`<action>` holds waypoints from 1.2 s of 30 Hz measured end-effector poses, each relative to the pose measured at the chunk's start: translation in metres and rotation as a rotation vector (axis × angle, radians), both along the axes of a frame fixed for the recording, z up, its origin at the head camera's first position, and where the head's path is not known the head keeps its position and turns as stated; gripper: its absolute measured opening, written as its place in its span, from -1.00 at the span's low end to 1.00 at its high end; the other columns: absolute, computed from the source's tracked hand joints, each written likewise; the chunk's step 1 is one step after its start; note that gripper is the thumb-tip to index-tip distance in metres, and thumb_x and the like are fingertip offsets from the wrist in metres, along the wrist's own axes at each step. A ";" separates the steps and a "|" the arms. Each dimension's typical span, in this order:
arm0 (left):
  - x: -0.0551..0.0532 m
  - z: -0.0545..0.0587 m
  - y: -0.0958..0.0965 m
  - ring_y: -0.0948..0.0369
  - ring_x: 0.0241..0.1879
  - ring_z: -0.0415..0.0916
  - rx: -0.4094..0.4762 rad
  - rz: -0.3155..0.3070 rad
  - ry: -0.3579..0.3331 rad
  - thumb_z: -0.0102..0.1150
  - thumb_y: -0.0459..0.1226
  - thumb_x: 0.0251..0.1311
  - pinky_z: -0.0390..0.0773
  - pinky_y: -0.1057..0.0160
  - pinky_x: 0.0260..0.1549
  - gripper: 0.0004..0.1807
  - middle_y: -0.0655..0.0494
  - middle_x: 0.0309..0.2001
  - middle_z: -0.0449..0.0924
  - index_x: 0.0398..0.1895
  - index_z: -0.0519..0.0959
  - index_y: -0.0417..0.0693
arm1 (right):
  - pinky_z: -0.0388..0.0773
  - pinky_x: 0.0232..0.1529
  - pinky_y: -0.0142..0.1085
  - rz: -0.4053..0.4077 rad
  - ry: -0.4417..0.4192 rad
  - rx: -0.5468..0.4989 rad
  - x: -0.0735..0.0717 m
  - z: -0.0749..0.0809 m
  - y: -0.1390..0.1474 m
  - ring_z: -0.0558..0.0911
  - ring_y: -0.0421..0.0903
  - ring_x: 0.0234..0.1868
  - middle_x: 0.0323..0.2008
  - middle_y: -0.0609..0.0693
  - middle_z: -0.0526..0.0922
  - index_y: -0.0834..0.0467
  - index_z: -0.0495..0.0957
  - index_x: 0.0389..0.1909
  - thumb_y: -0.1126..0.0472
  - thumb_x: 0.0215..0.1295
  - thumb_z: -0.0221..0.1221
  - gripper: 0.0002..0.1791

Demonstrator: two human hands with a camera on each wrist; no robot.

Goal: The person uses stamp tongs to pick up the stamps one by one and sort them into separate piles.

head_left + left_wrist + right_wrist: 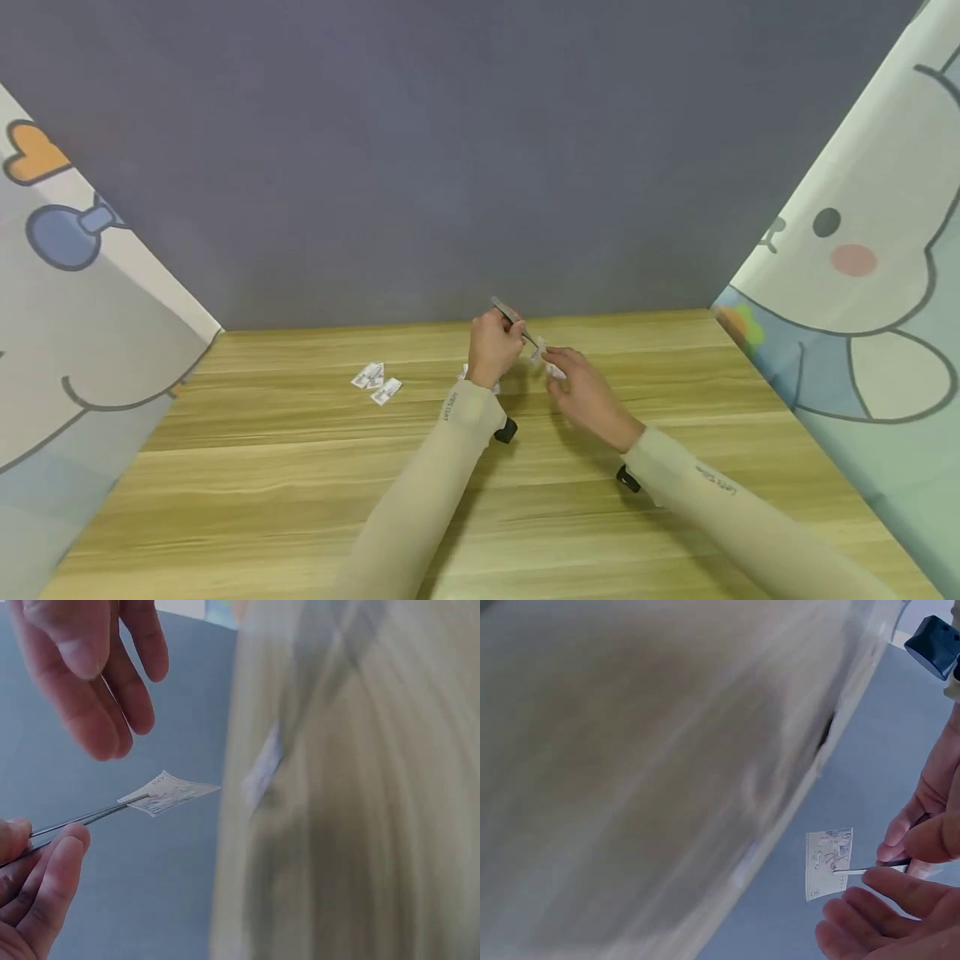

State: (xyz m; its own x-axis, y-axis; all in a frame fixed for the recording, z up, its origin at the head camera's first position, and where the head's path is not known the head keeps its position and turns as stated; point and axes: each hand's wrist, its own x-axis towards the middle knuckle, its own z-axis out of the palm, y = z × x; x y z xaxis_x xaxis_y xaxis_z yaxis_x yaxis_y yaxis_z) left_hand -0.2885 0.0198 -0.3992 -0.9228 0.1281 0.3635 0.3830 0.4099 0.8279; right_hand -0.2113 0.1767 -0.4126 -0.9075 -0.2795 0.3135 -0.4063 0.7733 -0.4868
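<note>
My left hand (493, 346) grips slim metal tweezers (503, 309) (97, 816). Between the tweezer tips is one corner of a small printed paper, like a postage stamp (169, 795) (827, 859), held up above the table. Close by, my right hand (588, 396) (97, 675) reaches toward the stamp with its fingers loosely bent, holding nothing; in the left wrist view a gap shows between those fingers and the stamp. Another small paper (556, 372) lies on the table near the right fingertips. More papers (464, 372) show partly behind my left wrist.
To the left, several small printed papers (369, 375) lie on the wooden table (262, 467), some overlapping. A dark grey panel (465, 167) stands behind the table's far edge. Cartoon-printed sheets (847, 275) flank both sides.
</note>
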 end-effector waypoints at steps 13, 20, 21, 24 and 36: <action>-0.006 -0.023 0.020 0.27 -0.59 0.48 -0.147 0.065 -0.069 0.13 -0.32 0.29 0.45 0.34 -0.64 -0.91 0.09 -0.49 0.56 -0.29 0.59 -0.18 | 0.40 0.10 -0.01 0.062 0.034 0.110 -0.005 -0.020 -0.002 0.48 0.20 0.08 0.06 0.30 0.49 0.48 0.49 0.02 0.39 0.25 0.10 -0.66; -0.004 -0.027 0.018 0.25 -0.57 0.50 -0.170 0.059 -0.117 0.12 -0.34 0.29 0.47 0.33 -0.62 -0.92 0.07 -0.49 0.56 -0.32 0.57 -0.19 | 0.26 0.22 0.03 0.104 -0.170 0.226 -0.010 -0.024 -0.012 0.35 0.26 0.22 0.19 0.36 0.37 0.53 0.39 0.12 0.33 0.36 -0.03 -0.59; -0.004 -0.028 0.017 0.25 -0.57 0.50 -0.174 0.060 -0.118 0.12 -0.34 0.29 0.47 0.33 -0.62 -0.91 0.07 -0.49 0.56 -0.32 0.57 -0.19 | 0.24 0.22 0.04 0.112 -0.191 0.256 -0.010 -0.024 -0.012 0.33 0.26 0.24 0.21 0.36 0.35 0.53 0.36 0.14 0.32 0.38 -0.05 -0.58; -0.004 -0.026 0.014 0.25 -0.56 0.50 -0.177 0.070 -0.117 0.11 -0.33 0.30 0.48 0.32 -0.61 -0.90 0.07 -0.47 0.56 -0.30 0.57 -0.20 | 0.21 0.22 0.11 0.117 -0.227 0.307 -0.012 -0.024 -0.010 0.29 0.28 0.26 0.24 0.36 0.31 0.52 0.34 0.17 0.30 0.39 -0.07 -0.56; -0.003 -0.006 -0.038 0.24 -0.61 0.51 -0.135 0.033 -0.106 0.11 -0.29 0.32 0.47 0.31 -0.67 -0.90 0.10 -0.48 0.58 -0.26 0.58 -0.14 | 0.21 0.23 0.07 0.154 -0.233 0.365 -0.024 -0.015 0.012 0.33 0.28 0.23 0.18 0.34 0.39 0.46 0.47 0.08 0.31 0.40 -0.09 -0.63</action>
